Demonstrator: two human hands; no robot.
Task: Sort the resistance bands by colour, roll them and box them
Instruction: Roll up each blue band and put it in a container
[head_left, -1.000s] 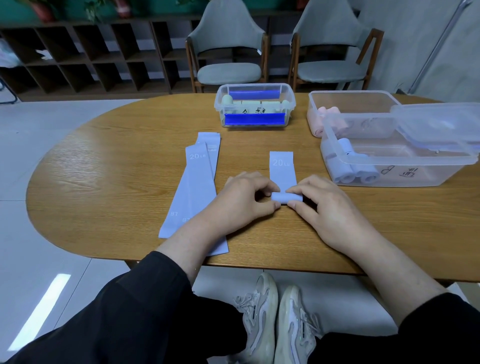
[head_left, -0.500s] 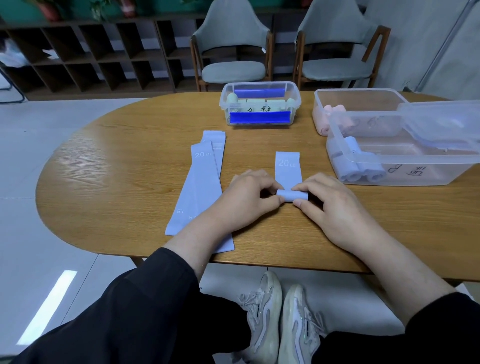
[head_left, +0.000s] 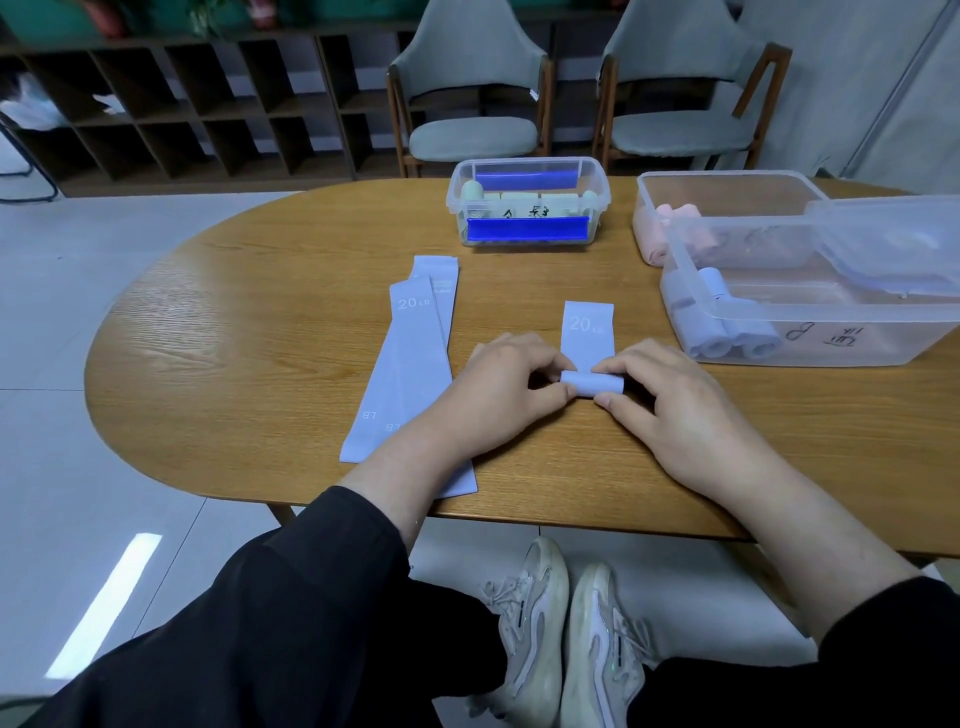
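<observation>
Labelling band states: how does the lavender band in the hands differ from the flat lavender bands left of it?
The lavender band being rolled is partly rolled, pinched by left hand and right hand; the flat lavender bands lie unrolled, overlapping, with the left forearm across them. Both show "20 LB" print and rest on the wooden table.

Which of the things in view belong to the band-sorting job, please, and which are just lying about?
In the job: the lilac band being rolled by the left hand and right hand; the flat lilac bands; the near box of lilac rolls; the pink-roll box; the blue-clip box.

Lying about: two chairs; the shelving.
</observation>
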